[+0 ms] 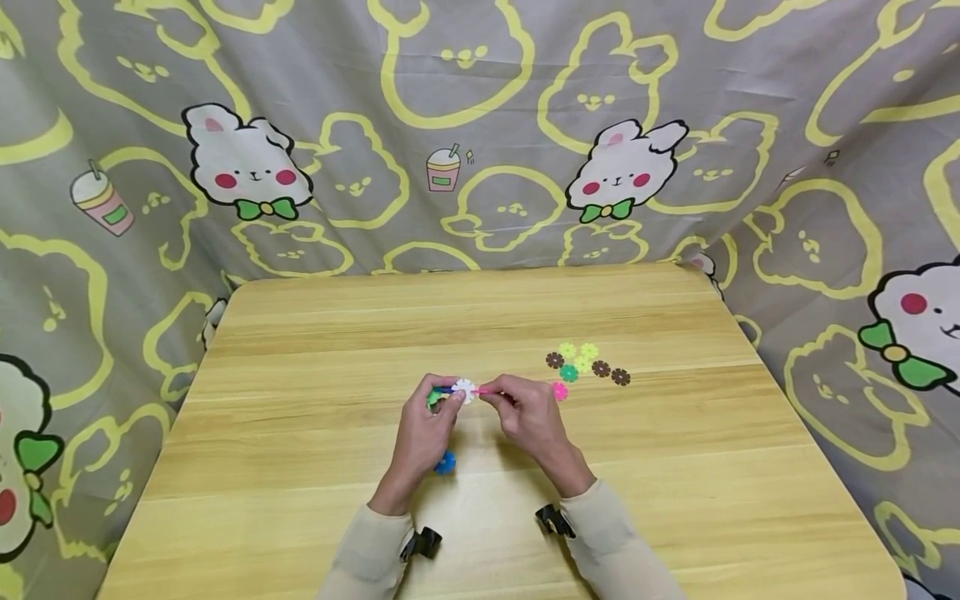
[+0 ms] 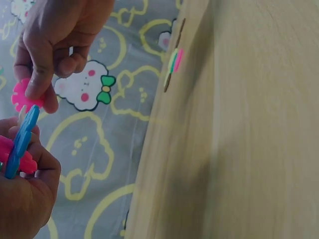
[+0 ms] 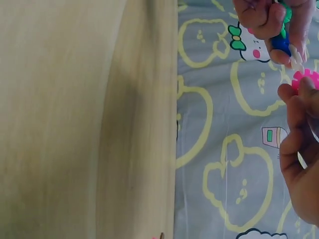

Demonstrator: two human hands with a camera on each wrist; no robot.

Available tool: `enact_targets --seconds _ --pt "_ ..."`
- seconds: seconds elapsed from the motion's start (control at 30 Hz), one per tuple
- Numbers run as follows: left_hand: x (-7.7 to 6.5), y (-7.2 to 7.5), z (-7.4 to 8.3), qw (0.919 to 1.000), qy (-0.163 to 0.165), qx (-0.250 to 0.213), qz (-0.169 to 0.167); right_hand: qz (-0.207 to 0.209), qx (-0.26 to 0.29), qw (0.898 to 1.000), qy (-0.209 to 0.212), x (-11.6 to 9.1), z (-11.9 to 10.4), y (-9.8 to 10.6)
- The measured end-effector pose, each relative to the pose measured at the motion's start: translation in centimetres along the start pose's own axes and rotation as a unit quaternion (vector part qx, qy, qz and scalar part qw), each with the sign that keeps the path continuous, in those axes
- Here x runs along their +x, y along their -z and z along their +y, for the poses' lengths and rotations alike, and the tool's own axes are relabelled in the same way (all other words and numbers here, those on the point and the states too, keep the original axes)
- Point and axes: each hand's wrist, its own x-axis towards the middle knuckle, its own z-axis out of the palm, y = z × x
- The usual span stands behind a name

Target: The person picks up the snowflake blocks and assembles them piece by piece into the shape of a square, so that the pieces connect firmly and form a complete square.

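My left hand grips a small cluster of notched, flower-shaped plastic discs. A white disc shows at its fingertips, facing the head camera. Behind it in the cluster come a blue disc and a pink disc, plus a green disc partly hidden by the fingers. Between thumb and forefinger, my right hand pinches another pink disc. That disc's edge meets the white one, roughly at a right angle to it. Both hands are over the middle of the table.
Loose discs lie on the wooden table right of the hands: yellow discs, brown discs, a green disc and a pink disc. Beside the left wrist is a loose blue disc. A patterned curtain surrounds the table's far sides.
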Motion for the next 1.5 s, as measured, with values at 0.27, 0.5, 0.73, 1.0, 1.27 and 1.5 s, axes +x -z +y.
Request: enact_targets --seconds 0.27,0.5,0.73,1.0,1.27,1.5 --pt "-0.1 0.0 0.0 0.9996 0.017 -0.021 -0.008 0.011 -0.016 1.000 -0.007 -0.3 -0.3 -0.6" --pt "-0.2 0.2 -0.1 0.9992 0.009 -0.037 -0.009 -0.027 -0.024 0.999 -0.027 -0.2 -0.5 -0.2" --pt "-0.1 0.2 0.2 0.9990 0.002 -0.041 -0.019 -0.039 -0.023 0.998 -0.049 0.1 -0.4 0.4" --pt "-0.4 0.2 0.8 0.9992 -0.006 -0.040 -0.001 -0.053 -0.059 0.994 -0.072 0.2 1.0 2.0" --pt "-1.0 0.7 3.1 0.9990 -0.004 -0.043 0.008 -0.151 -0.198 0.920 -0.303 -1.3 5.3 5.7" --pt "-0.1 0.5 1.0 0.9988 0.008 -0.047 0.010 -0.234 -0.241 0.868 -0.366 -2.3 6.5 6.8"
